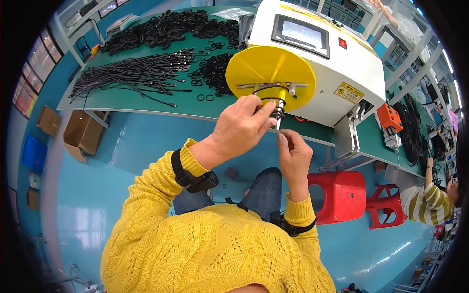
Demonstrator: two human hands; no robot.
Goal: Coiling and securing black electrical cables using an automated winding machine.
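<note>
A yellow disc (244, 68) stands on the front of a white machine (322, 73), with metal posts at its hub. Black cable (278, 116) is looped around the posts. My left hand (242, 127) is closed at the hub, thumb and fingers pinching at the looped cable. Just to the right and lower, my right hand (297, 157) is closed in a pinch beside the post's outer end. What sits between its fingertips is too small to name. Both sleeves are yellow knit, with a black strap at each wrist.
On the green table (146, 105) lie a bundle of black cables (132, 73), a pile of small black rings (215, 73) and a large heap of coiled cables (166, 29). Red stools (342, 195), an orange control box (389, 118) and a co-worker in a striped top (427, 202) are on the right.
</note>
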